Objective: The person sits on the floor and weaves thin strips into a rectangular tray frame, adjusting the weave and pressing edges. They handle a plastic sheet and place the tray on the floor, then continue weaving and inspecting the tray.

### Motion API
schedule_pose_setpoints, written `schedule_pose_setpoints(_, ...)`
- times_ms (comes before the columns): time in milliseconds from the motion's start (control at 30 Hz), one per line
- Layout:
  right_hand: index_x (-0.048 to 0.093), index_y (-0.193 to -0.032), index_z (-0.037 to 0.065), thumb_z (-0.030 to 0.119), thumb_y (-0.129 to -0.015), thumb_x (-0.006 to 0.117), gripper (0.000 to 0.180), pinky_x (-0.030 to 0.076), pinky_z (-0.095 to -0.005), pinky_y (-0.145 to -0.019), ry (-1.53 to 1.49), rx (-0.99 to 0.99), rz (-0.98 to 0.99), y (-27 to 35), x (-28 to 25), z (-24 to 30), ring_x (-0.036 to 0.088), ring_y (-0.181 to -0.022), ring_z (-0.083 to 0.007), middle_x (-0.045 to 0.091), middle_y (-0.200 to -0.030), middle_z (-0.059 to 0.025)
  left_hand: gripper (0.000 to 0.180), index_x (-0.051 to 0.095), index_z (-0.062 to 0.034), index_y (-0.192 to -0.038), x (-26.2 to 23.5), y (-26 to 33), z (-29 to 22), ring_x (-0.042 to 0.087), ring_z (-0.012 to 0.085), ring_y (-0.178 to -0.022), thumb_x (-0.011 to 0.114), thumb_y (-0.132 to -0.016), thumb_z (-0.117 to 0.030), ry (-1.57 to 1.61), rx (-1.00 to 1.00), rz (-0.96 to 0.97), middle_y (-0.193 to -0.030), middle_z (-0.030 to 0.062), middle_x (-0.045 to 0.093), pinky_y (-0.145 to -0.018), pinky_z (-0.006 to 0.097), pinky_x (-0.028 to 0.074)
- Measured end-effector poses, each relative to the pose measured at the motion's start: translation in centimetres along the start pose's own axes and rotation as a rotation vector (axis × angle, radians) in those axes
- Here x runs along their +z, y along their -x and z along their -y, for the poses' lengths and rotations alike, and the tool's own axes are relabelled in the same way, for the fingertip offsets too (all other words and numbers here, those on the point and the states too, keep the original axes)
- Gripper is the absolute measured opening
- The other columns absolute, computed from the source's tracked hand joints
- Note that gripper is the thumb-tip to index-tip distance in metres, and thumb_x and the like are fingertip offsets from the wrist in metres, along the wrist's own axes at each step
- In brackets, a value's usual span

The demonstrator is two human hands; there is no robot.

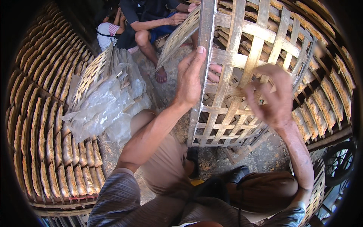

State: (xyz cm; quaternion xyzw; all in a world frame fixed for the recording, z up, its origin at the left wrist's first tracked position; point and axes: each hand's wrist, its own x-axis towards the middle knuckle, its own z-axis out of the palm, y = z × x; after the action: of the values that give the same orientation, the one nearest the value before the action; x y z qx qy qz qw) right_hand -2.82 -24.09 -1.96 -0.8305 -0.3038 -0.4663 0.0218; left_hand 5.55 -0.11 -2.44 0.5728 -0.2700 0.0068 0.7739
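Note:
A large woven bamboo tray (257, 32) stands tilted up in front of me, its long wooden edge towards my left. My left hand (190, 81) is closed round that edge, thumb on the near side; some of its fingertips show through a gap in the weave. In front of the lattice, at the tray's right part, is my right hand (278, 94). Its fingers are bent and apart, slightly smeared by motion, with nothing plainly held in them. Whether they touch the slats I cannot tell.
Racks of slab-like, orange-brown pieces (56, 147) curve along the left, with more pieces (317, 113) at right. Crumpled clear plastic sheets (102, 111) lie by another woven tray (90, 77). A seated person (149, 24) holds a tray (181, 36) beyond; a wheel (339, 162) stands lower right.

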Motion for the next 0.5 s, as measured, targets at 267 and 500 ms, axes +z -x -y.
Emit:
schedule_pose_setpoints(267, 0.031, -0.167, 0.002, 0.062, -0.101, 0.065, 0.094, 0.04, -0.0529, -0.119, -0.486, 1.266, -0.212, 2.7, -7.0, -6.5, 0.039, -0.152, -0.0366, 0.038, -0.165, -0.0231, 0.053, 0.064, 0.0025, -0.116, -1.8, -0.8, 0.3, 0.076, 0.0182, -0.073, 0.045, -0.115, -0.047, 0.164, -0.001, -0.044, -0.094, 0.0162, 0.071, -0.058, 0.027, 0.063)
schedule_pose_setpoints(500, 0.072, -0.094, 0.012, 0.052, -0.106, 0.066, 0.043, 0.03, -0.0241, -0.05, -0.524, 1.349, -0.495, 3.3, -9.6, -7.9, 0.043, -0.054, -0.0045, 0.051, -0.07, 0.0068, 0.046, 0.064, -0.0015, -0.123, 0.6, -2.3, -0.9, 0.076, 0.0184, -0.081, 0.048, -0.115, -0.044, 0.067, 0.094, 0.159, -0.1, 0.0143, 0.073, -0.069, 0.03, 0.064)
